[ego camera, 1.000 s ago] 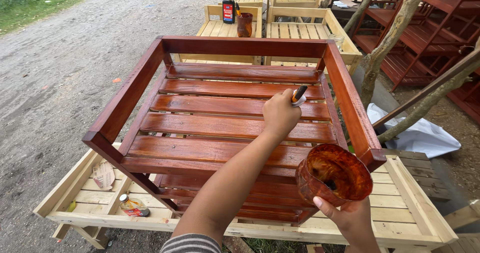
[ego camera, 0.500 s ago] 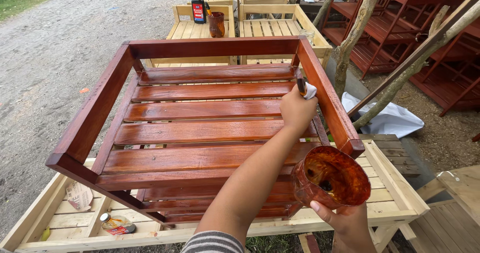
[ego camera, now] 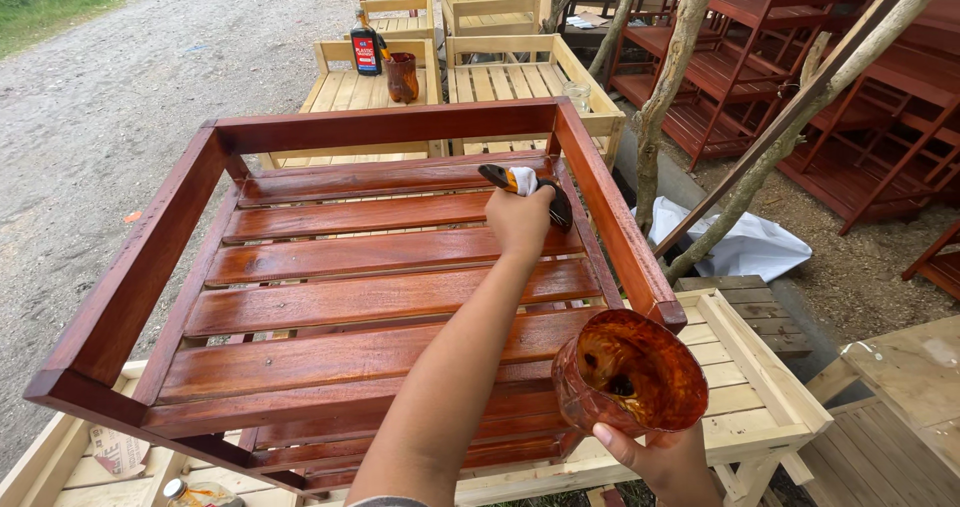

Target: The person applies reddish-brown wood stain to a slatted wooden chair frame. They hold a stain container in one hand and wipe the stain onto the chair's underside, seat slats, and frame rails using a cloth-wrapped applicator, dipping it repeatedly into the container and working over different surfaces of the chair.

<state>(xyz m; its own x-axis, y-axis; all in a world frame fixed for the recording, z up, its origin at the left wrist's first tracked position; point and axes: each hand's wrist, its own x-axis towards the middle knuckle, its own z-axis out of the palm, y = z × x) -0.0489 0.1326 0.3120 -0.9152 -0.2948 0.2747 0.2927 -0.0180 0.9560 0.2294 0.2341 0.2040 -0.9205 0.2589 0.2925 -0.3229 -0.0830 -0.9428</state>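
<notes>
A red-brown stained wooden slatted frame rests on an unstained pale wood one. My left hand reaches across the wet slats and grips a dark paintbrush wrapped in a white rag, its tip on the far slat near the right rail. At the near right corner of the frame, my right hand holds a stain-smeared clear cup from below, tilted toward me.
Behind stand more pale wood frames, one carrying a dark bottle and a stained cup. Stained racks, thin tree trunks and a white sheet are at right. Gravel road is at left.
My left hand has drawn the brush from the right rail's inner side onto the far slat, now lying crosswise. The cup has stayed low at right while the view shifted.
</notes>
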